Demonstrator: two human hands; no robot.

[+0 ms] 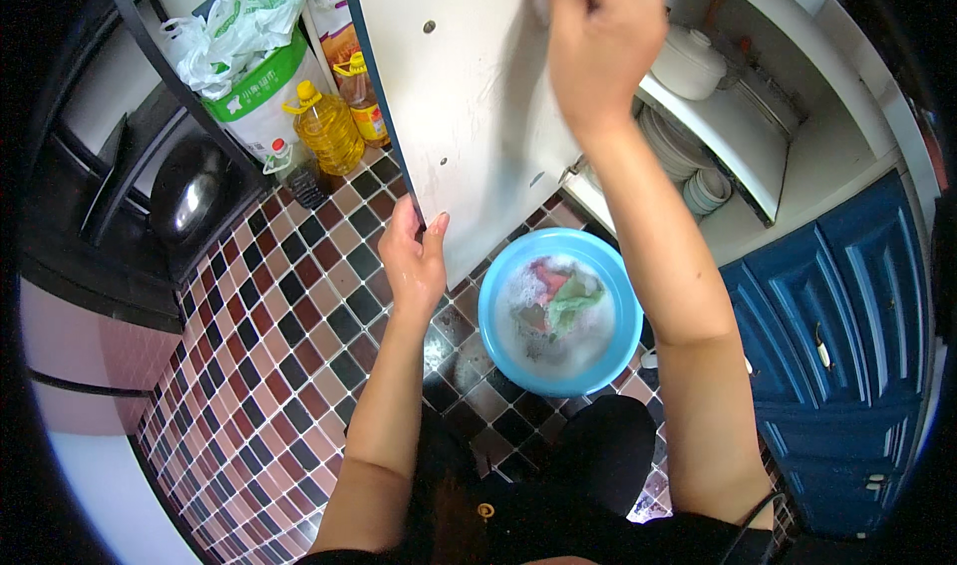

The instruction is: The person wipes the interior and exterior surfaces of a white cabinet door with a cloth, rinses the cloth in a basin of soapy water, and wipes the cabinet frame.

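Note:
My left hand grips the lower edge of an opened cabinet door, thumb on its white inner face and fingers behind the dark blue edge. At the top of the picture my right hand is raised against the same inner face; its fingertips are blurred and partly cut off, so whether they hold a cloth cannot be told. Wet streaks mark the door's face. Below, between my arms, a light blue plastic basin stands on the tiled floor. Sudsy water fills it, with a green cloth and a pink cloth in the foam.
Right of the door, an open cabinet holds a lidded white pot, stacked plates and bowls. Blue cabinet doors lie further right. Oil bottles, a bag-topped bin and a black rack with a wok stand left.

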